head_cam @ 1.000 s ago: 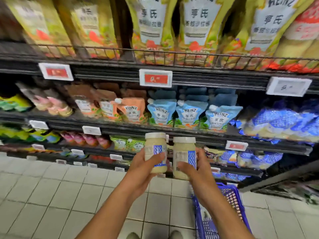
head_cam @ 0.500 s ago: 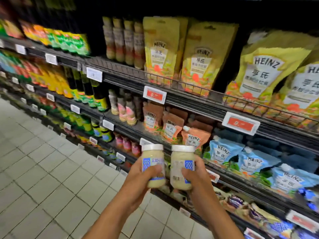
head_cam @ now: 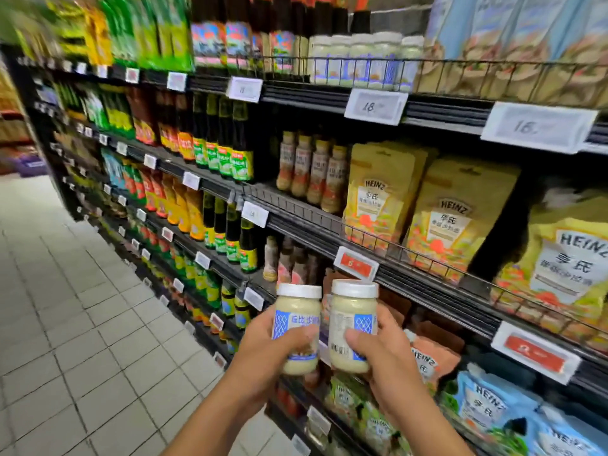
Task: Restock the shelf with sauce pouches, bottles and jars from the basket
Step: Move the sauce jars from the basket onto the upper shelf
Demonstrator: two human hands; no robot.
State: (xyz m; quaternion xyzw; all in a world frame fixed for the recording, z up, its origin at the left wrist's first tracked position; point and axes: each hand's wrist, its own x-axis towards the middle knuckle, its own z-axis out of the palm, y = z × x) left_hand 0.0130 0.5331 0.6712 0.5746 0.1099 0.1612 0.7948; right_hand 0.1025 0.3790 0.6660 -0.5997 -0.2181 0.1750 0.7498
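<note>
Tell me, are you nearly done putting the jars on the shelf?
Not quite. Done: the shelves look full of pouches and bottles; who placed them isn't shown. In hand: the left hand grips the left jar, the right hand the right jar. Left: both need shelving, likely beside the similar jars up top. The basket is out of view.

Left hand (head_cam: 263, 347), right hand (head_cam: 386, 353), bare forearms (head_cam: 210, 419) (wrists too)
</note>
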